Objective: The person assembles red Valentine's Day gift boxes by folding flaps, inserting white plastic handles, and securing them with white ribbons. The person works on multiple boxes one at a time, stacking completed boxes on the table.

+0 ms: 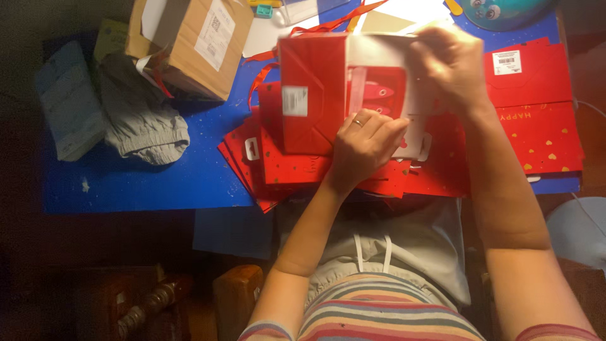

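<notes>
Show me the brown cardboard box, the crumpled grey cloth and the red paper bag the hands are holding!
brown cardboard box (189,47): head view, on its top face.
crumpled grey cloth (142,117): head view, on its middle folds.
red paper bag (309,95): head view, on its red side panel.

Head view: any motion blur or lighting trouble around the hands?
Head view: right hand smeared by motion blur at the red paper bag top; left hand sharper; white glare along the top edge; lower left corner sunk in dark shadow; overall warm, dim cast.

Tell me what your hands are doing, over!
Left hand pressing on the red paper bag. Right hand gripping the bag's white top edge. Flat red bags piled underneath; cardboard box off left.
</notes>
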